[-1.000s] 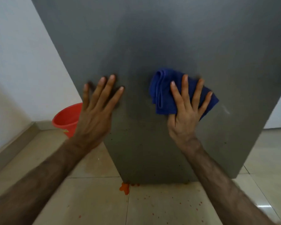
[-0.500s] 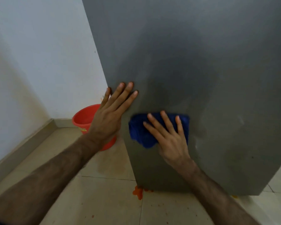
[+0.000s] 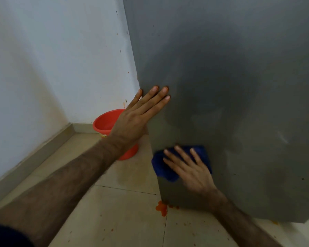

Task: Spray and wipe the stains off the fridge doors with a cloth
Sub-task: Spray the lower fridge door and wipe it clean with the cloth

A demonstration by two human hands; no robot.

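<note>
The grey fridge door (image 3: 230,86) fills the right of the view, with a damp darker patch across its middle. My left hand (image 3: 137,118) lies flat against the door near its left edge, fingers straight. Low on the door, close to that same edge, my right hand (image 3: 189,168) presses a folded blue cloth (image 3: 161,164) against the surface with spread, straight fingers. The hand covers much of the cloth. A few small dark specks show on the door at the lower right.
A red bucket (image 3: 105,123) stands on the tiled floor (image 3: 114,211) behind my left wrist, by the white wall (image 3: 52,68). Orange splashes (image 3: 161,208) lie on the tiles at the door's bottom corner, and small specks dot the floor and wall.
My right hand has slid the cloth down and to the left across the door, toward its lower left edge. My left hand stays flat on the door, now nearer the edge.
</note>
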